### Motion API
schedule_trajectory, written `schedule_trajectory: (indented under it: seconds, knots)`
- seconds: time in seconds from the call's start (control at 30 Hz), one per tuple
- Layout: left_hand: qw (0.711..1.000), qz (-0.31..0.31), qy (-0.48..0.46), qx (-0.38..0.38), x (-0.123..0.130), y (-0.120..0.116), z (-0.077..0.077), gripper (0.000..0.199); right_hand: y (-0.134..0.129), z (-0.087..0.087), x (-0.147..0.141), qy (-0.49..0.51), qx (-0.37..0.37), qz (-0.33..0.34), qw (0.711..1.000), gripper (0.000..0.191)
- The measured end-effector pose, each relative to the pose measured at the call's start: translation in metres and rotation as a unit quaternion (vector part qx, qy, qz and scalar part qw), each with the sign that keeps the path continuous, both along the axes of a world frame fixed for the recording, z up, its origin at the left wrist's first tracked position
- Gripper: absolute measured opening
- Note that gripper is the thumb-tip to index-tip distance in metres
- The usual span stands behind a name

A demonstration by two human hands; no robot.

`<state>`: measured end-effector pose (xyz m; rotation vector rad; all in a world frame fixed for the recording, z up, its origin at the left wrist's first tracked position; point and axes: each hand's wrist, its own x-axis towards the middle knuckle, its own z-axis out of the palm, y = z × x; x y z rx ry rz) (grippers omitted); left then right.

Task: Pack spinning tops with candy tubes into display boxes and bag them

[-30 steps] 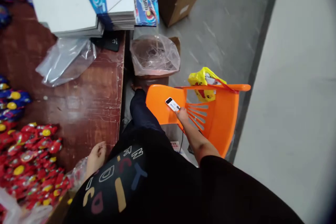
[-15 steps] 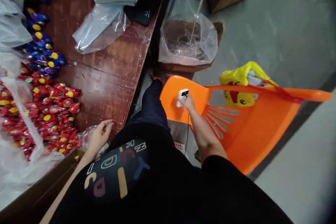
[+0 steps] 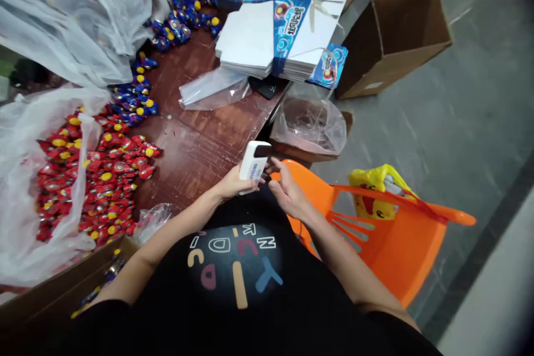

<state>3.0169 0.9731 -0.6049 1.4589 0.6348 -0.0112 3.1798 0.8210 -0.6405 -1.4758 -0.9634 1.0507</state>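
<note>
A white handheld device [image 3: 252, 166] with rounded corners, a dark panel at its top and printing on its face, looks like a power bank. My left hand [image 3: 234, 183] is closed round its lower left side, holding it above my lap. At the device's lower right edge is a small black cable plug [image 3: 266, 177]. My right hand [image 3: 287, 192] pinches at this plug, thumb and fingers beside the device. Whether the plug sits in the device cannot be made out. Both hands are in front of my body, close to the table edge.
Many red toy figures [image 3: 110, 178] and blue ones [image 3: 133, 94] lie on the brown table [image 3: 187, 158] at left, partly under white plastic [image 3: 83, 16]. Stacked cardboard sheets [image 3: 248, 39] stand at the far edge. An orange chair [image 3: 400, 256] is at right, cartons [image 3: 413, 28] beyond.
The white device has moved from the orange chair seat, where my right hand had it, up into my left hand. My left hand came right from the table edge. The view has shifted.
</note>
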Motion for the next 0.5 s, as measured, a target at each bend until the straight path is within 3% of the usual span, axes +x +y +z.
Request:
schedule_trajectory:
  seconds: [0.1, 0.2, 0.27, 0.37, 0.5]
  knots:
    - [0.997, 0.007, -0.006, 0.08, -0.028, 0.031, 0.023, 0.091, 0.002, 0.023, 0.012, -0.074, 0.01, -0.024, 0.997, 0.053]
    - [0.976, -0.069, 0.022, 0.203, -0.053, 0.059, 0.047, 0.092, 0.016, 0.044, 0.023, -0.117, 0.059, 0.0, 0.991, 0.038]
    - [0.965, -0.113, 0.047, 0.232, -0.065, 0.068, 0.061, 0.086, 0.03, 0.054, 0.027, -0.173, 0.116, 0.015, 0.978, 0.031]
    - [0.969, -0.134, 0.067, 0.195, -0.076, 0.069, 0.073, 0.076, 0.049, 0.059, 0.03, -0.256, 0.166, 0.048, 0.951, 0.026]
    - [0.986, -0.123, 0.084, 0.069, -0.085, 0.065, 0.079, 0.071, 0.062, 0.06, 0.033, -0.277, 0.16, 0.122, 0.94, 0.026]
